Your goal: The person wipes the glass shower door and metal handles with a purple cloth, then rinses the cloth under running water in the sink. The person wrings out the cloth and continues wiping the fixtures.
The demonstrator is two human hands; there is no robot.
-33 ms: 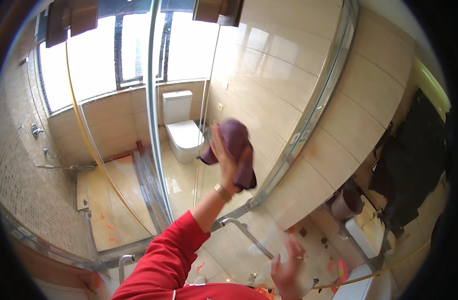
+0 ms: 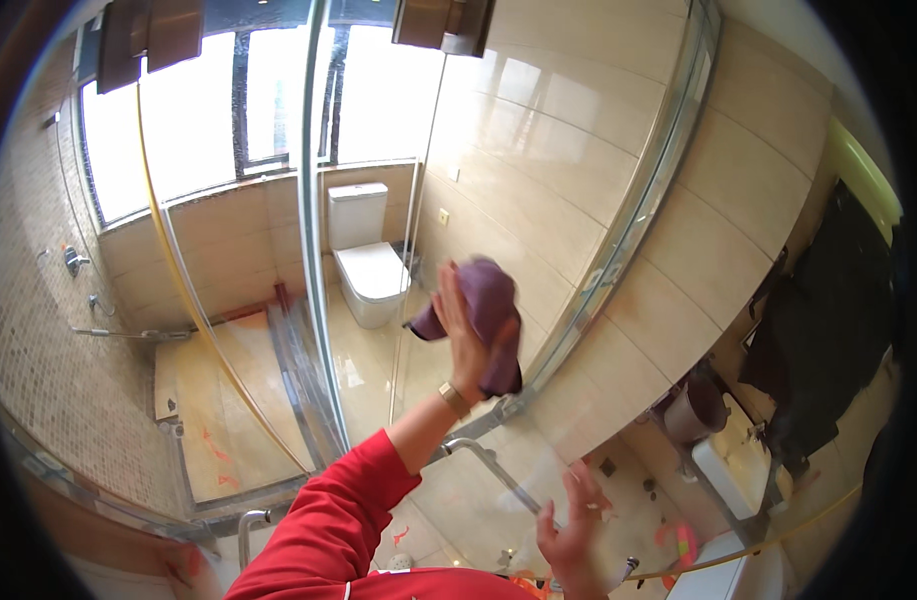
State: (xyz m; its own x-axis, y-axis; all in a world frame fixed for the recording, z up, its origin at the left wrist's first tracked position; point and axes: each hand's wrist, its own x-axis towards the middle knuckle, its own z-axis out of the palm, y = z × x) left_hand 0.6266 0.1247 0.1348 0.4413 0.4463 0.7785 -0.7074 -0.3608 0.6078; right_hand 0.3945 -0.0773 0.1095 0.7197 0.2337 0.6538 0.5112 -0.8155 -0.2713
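My left hand (image 2: pixel 464 345), with a watch on its wrist and a red sleeve, holds a purple cloth (image 2: pixel 490 300) up in the middle of the view, at a clear glass panel. The cloth bunches between the fingers and thumb, its dark-edged corners hanging loose. Lower right, my right hand (image 2: pixel 575 535) is raised with fingers apart and nothing in it, slightly blurred. It is nearest to a curved metal door handle (image 2: pixel 498 470) on the glass. Whether the right hand touches the glass, I cannot tell.
Behind the glass stands a white toilet (image 2: pixel 373 270) below bright windows. A shower area (image 2: pixel 233 400) with a mosaic wall lies left. At right are a white washbasin (image 2: pixel 733 460), a brown bucket (image 2: pixel 695 410) and dark hanging fabric (image 2: pixel 823 310). A metal-framed glass edge (image 2: pixel 628 240) runs diagonally.
My left hand and the purple cloth have shifted slightly down and to the right. My right hand has moved up a little, its fingers still apart.
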